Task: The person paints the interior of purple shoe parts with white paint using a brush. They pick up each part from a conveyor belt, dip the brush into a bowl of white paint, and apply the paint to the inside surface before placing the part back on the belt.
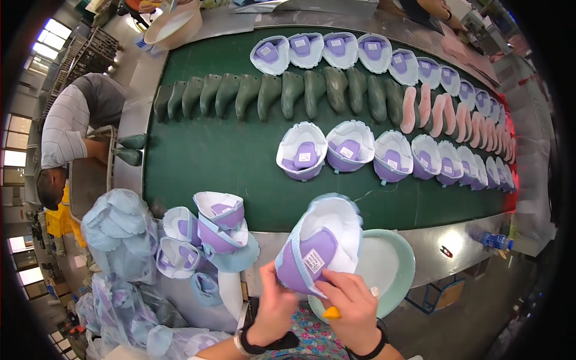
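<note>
Above the near edge of the green belt, my hands hold a purple and light-blue shoe upper with a white lining and a small white label. My left hand grips its lower left edge, fingers partly behind it. On the lower right edge, my right hand pinches the upper near the label. An orange-yellow piece, perhaps a tool's handle, sticks out from under the right hand; the rest of it is hidden. Behind the upper stands a pale green basin, partly covered by it.
The green belt bears rows of uppers, dark green shoe lasts and pink insoles. Stacked uppers and bagged pieces lie left. A small red tool and blue bottle lie right. A person bends at far left.
</note>
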The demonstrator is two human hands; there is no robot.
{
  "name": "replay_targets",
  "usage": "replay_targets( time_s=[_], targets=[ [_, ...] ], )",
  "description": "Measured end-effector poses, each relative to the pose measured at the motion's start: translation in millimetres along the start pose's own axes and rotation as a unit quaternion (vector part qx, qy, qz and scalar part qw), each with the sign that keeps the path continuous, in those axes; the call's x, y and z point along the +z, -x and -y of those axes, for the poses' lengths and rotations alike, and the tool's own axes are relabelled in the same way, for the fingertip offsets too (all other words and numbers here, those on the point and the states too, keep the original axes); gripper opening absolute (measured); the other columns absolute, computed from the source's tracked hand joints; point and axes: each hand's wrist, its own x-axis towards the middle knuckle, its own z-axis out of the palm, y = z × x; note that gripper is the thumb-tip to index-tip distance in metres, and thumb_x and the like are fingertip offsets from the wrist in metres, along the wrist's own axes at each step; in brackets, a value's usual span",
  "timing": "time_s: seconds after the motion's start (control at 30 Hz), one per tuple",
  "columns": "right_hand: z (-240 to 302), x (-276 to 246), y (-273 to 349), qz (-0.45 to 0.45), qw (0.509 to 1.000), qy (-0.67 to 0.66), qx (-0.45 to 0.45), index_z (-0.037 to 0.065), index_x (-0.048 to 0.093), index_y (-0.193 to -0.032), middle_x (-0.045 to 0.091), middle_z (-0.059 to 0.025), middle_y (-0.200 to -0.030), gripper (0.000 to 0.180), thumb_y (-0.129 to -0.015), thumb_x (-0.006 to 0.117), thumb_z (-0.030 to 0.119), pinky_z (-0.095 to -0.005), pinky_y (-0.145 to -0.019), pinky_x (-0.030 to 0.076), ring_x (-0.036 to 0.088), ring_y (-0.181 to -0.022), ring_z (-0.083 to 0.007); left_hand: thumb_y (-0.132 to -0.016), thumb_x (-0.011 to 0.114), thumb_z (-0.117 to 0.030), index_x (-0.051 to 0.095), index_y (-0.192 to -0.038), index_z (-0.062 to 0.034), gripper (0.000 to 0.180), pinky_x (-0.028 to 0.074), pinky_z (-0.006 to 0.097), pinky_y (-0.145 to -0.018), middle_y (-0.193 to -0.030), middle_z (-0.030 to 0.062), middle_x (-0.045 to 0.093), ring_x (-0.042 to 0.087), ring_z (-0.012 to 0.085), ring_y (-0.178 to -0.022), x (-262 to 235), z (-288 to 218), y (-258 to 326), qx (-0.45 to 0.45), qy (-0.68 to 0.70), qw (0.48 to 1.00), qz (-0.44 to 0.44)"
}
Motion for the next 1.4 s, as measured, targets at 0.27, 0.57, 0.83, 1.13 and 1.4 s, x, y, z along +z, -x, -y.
replay_targets(
  time_s=[0.27,0.57,0.83,1.13,1.4],
  targets=[
    [-3,-21,41,0.176,0.976,-0.101,-0.078,0.003,0.061,-0.100,0.064,-0.0045,-0.112,0.033,-0.067,0.061,0.000,-0.0281,-0.059,0.052,0.061,-0.088,-0.0171,-0.082,0.066,-0.002,0.011,-0.148,-0.0075,0.087,0.034,0.039,-0.106,-0.143,0.0169,0.035,0.039,0.0233,-0.131,-55,-18,23,0.048,-0.260,0.926,0.270],
    [-48,-66,105,0.049,0.996,-0.071,0.026,0.007,0.065,-0.098,0.061,-0.0078,-0.093,0.033,-0.072,0.076,0.024,-0.0365,-0.072,0.048,0.057,-0.085,-0.0247,-0.083,0.068,-0.004,0.042,-0.132,-0.0080,0.055,0.035,0.042,-0.105,-0.140,0.0240,0.041,0.039,0.0318,-0.131,-85,30,104,-0.186,-0.055,0.942,0.275],
    [-148,-13,143,-0.141,0.954,-0.072,0.253,0.000,0.066,-0.095,0.065,-0.0137,-0.087,0.018,-0.078,0.070,0.005,-0.0320,-0.067,0.050,0.065,-0.076,-0.0273,-0.087,0.064,-0.004,0.047,-0.122,-0.0064,0.039,0.040,0.039,-0.100,-0.129,0.0221,0.052,0.050,0.0293,-0.122,-61,32,112,-0.297,-0.054,0.891,0.339],
    [-151,-23,150,-0.171,0.942,-0.133,0.258,0.000,0.068,-0.096,0.068,-0.0135,-0.092,0.022,-0.074,0.073,0.000,-0.0295,-0.072,0.052,0.067,-0.082,-0.0247,-0.090,0.055,-0.001,0.038,-0.136,-0.0040,0.049,0.048,0.033,-0.093,-0.118,0.0086,0.055,0.057,0.0176,-0.106,-39,109,89,-0.335,0.101,0.936,0.050],
    [-124,-72,140,-0.105,0.941,-0.265,0.185,0.002,0.070,-0.094,0.069,-0.0121,-0.091,0.022,-0.073,0.074,-0.001,-0.0265,-0.069,0.051,0.067,-0.080,-0.0183,-0.088,0.057,0.001,0.035,-0.140,-0.0072,0.057,0.043,0.034,-0.098,-0.130,0.0046,0.046,0.048,0.0150,-0.117,3,111,78,-0.383,0.051,0.912,0.138]
  ],
)
